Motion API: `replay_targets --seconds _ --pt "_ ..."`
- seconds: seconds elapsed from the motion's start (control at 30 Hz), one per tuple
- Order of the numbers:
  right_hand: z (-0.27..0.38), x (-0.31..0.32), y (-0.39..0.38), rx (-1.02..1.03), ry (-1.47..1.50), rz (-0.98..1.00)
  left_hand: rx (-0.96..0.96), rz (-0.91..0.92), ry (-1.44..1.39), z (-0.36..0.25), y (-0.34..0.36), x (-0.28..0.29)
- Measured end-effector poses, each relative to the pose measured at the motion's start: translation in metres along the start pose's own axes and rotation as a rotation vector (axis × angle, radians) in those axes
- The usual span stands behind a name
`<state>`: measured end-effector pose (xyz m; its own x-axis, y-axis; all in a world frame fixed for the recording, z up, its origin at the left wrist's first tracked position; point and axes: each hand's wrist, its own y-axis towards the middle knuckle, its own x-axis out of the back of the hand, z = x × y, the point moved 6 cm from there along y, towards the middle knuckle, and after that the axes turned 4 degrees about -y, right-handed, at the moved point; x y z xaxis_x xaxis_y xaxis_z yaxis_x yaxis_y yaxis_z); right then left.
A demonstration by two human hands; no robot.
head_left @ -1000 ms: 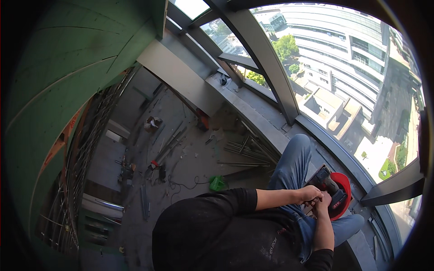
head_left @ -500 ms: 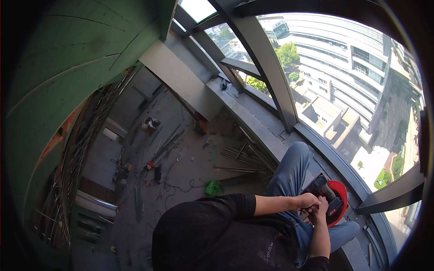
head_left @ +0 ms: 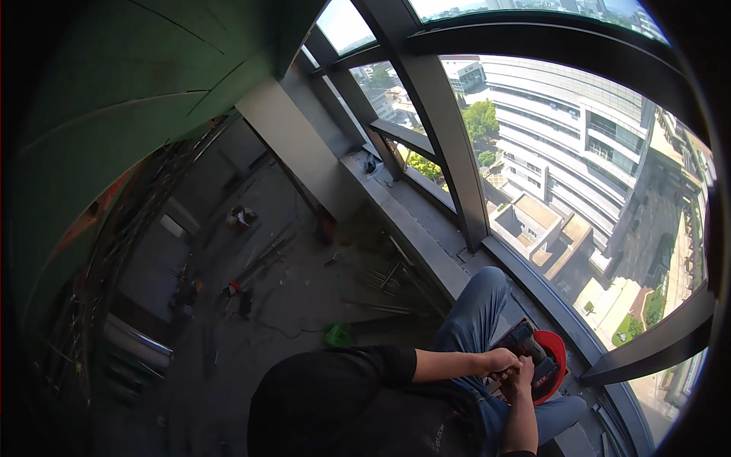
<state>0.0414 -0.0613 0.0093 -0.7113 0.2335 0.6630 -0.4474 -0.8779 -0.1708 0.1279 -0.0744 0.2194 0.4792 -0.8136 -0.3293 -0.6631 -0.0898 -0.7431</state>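
Note:
My left hand [head_left: 500, 361] and my right hand [head_left: 521, 373] meet in front of my lap with the fingers of both closed. Whatever lies between them is too small or too hidden to make out. Just beyond the hands, a red hard hat [head_left: 561, 358] rests by my bent legs. A dark cordless power tool [head_left: 545, 369] lies in or against the hat, partly covered by my right hand. My jeans-clad knee [head_left: 487, 288] rises beside them.
I sit on a ledge [head_left: 415, 222] along tall windows with a dark frame [head_left: 466, 179]. Below on the left, the floor holds metal strips [head_left: 266, 255], a green bag-like thing [head_left: 336, 333] and scattered tools [head_left: 236, 293]. Green boards [head_left: 114, 84] rise at the left.
The view has tilted up a little, showing more of the upper windows, and the room looks darker. Both hands remain together beside the hard hat.

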Motion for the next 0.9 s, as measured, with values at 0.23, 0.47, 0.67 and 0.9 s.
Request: replay_targets --seconds 0.23,0.47,0.67,0.9 --pt "0.003 0.0 0.002 -0.071 0.131 0.007 -0.007 0.014 0.014 0.007 0.009 -0.005" --pt "-0.01 0.033 -0.021 0.017 -0.207 -0.142 0.064 0.004 -0.009 -0.003 0.0 0.003" --pt "-0.002 0.041 -0.022 -0.094 -0.144 -0.042 0.049 -0.013 -0.039 -0.013 -0.002 -0.005" --pt "-0.009 0.035 -0.03 -0.123 -0.101 -0.066 0.037 0.013 0.006 -0.013 0.012 0.001"
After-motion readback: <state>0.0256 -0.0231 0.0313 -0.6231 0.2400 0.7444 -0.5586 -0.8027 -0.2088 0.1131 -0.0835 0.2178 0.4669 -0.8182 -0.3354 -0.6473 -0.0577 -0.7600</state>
